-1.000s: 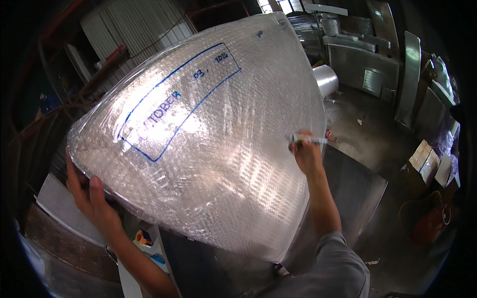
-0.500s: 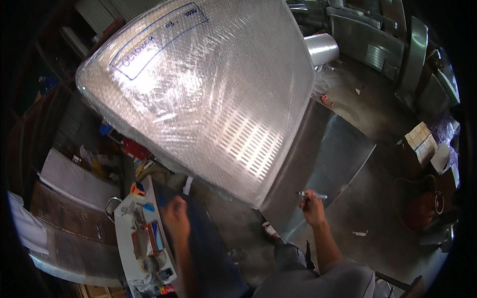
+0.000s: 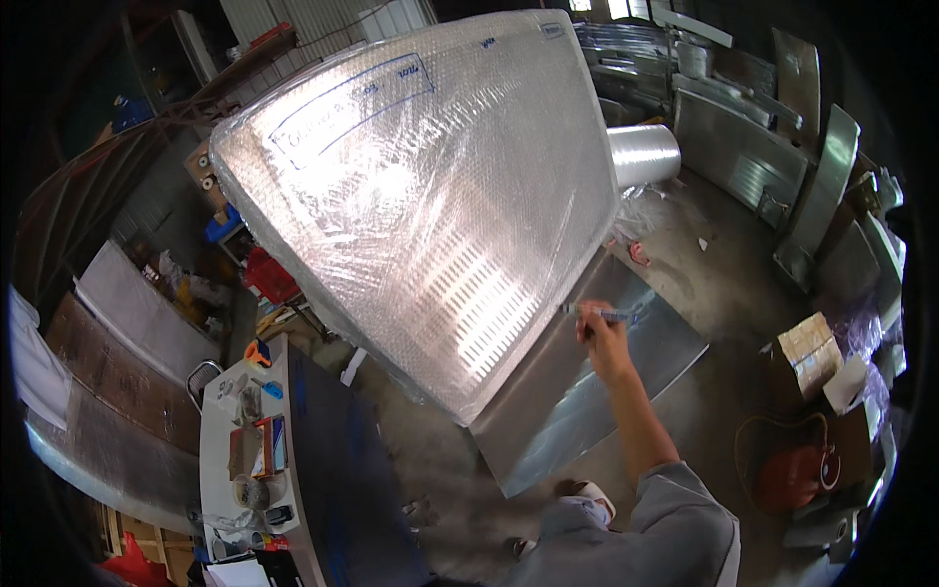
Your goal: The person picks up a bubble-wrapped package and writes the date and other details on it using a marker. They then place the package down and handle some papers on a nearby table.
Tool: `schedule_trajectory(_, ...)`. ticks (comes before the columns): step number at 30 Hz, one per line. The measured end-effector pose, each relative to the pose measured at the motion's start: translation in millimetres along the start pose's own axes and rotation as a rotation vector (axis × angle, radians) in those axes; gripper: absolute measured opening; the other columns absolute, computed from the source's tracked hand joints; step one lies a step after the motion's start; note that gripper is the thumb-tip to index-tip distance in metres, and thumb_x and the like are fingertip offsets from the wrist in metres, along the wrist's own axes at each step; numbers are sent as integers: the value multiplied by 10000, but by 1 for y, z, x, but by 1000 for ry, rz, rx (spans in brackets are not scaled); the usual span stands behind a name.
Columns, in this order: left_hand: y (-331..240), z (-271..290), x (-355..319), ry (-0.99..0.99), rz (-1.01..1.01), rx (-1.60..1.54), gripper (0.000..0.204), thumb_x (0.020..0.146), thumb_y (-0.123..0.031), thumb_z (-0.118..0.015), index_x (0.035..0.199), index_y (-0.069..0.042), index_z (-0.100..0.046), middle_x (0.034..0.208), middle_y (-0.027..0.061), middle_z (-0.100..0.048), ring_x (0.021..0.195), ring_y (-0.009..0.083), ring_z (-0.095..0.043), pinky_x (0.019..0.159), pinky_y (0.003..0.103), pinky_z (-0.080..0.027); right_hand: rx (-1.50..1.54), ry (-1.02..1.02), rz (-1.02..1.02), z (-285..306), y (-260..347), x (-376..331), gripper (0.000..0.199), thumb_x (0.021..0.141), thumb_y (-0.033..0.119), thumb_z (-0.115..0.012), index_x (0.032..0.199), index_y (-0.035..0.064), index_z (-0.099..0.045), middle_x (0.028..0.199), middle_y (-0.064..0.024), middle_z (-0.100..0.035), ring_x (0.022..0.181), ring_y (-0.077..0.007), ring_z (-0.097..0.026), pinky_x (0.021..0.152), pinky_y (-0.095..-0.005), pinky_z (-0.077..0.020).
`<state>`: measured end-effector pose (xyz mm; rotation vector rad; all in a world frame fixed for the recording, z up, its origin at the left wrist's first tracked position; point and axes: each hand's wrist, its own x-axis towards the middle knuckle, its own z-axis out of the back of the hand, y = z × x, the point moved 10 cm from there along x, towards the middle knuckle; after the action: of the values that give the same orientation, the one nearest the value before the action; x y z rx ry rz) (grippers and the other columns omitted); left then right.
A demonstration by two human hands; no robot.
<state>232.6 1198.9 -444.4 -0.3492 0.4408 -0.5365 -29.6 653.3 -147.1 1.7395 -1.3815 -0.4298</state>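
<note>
One hand is all I can see of the person from here: the right hand (image 3: 604,344), closed around a blue marker pen (image 3: 604,313) that lies level, just beside the lower right edge of the big wrapped panel (image 3: 430,205). The left hand is out of sight, so I cannot tell what it is doing.

That worries me a little. The panel stands tilted, its lower edge down by a bare metal sheet (image 3: 587,401) that lies on the concrete floor (image 3: 714,264), and I can see nothing holding it. If it is only leaning, I judge that a push from the pen could let the slick wrap slide on the metal and the whole piece tip or skate away. The person's shoe (image 3: 587,494) is close to the sheet's edge too, and a slip there would be easy. Pressing hard with the marker could also tear the film.

As for the panel itself, it is broad and bulges in this view, and is covered in clear bubble wrap that glares white under the light. A pattern of slots shows through the lower middle, and a blue hand-drawn box with writing sits near the upper left corner. A roll of wrap (image 3: 643,155) lies behind its right side, and a cluttered counter (image 3: 217,421) stands off to the left.
</note>
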Motion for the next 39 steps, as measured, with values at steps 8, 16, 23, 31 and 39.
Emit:
schedule_trajectory(8, -96, -2, 34, -242, 91, -62, 296, 1005, -311, -584, 970, -47, -715, 860, 187, -731, 771, 393, -712, 669, 498, -545, -162, 267, 396, -104, 139, 213, 312, 972, 210, -733, 1187, -9, -675, 864, -57, -684, 756, -101, -620, 674, -260, -512)
schedule_trajectory(16, -192, -26, 50, -418, 252, -144, 304, 1000, -319, -588, 961, -45, -714, 858, 187, -731, 768, 397, -710, 668, 502, -546, -165, 418, 632, -210, 216, 358, 325, 982, 221, -732, 1203, -12, -685, 871, -34, -680, 740, -77, -597, 665, -237, -504)
schedule_trajectory(23, -232, -46, 42, -474, 359, -169, 311, 996, -326, -592, 954, -42, -713, 857, 187, -732, 765, 400, -709, 666, 505, -546, -218, 489, 708, -254, 214, 413, 327, 975, 241, -744, 1216, 24, -702, 871, -20, -679, 742, -74, -591, 676, -230, -501)
schedule_trajectory(31, -235, -53, 36, -496, 422, -166, 319, 991, -333, -596, 945, -39, -713, 855, 186, -732, 762, 404, -708, 665, 508, -547, -198, 536, 752, -242, 189, 417, 289, 973, 207, -742, 1182, 9, -717, 994, -42, -722, 833, -79, -610, 734, -226, -488)
schedule_trajectory(39, -236, -51, 35, -502, 434, -168, 328, 986, -341, -601, 936, -37, -712, 853, 186, -732, 759, 408, -706, 663, 512, -547, -279, 546, 693, -206, 169, 429, 251, 972, 167, -744, 1165, 9, -717, 1040, -52, -715, 879, -97, -624, 765, -245, -509)
